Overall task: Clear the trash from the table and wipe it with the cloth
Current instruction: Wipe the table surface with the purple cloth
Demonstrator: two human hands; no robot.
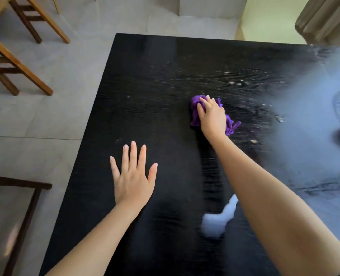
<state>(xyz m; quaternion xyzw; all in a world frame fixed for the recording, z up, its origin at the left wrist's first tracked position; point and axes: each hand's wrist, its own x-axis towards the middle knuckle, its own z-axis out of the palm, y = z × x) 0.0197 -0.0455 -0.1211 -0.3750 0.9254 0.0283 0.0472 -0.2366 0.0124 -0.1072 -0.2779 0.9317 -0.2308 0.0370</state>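
The purple cloth (194, 116) lies bunched on the black table (145, 86), under the fingers of the right hand (213, 116). These fingers lie close together on top of the cloth and press it down. Pale crumbs (233, 83) are scattered beyond the fingertips and to their right. To wipe well, the hand should probably press evenly and make long overlapping strokes through those specks, so that they gather instead of spreading. The left hand (133, 182) rests flat with fingers spread, nearer the person, and can steady the body.
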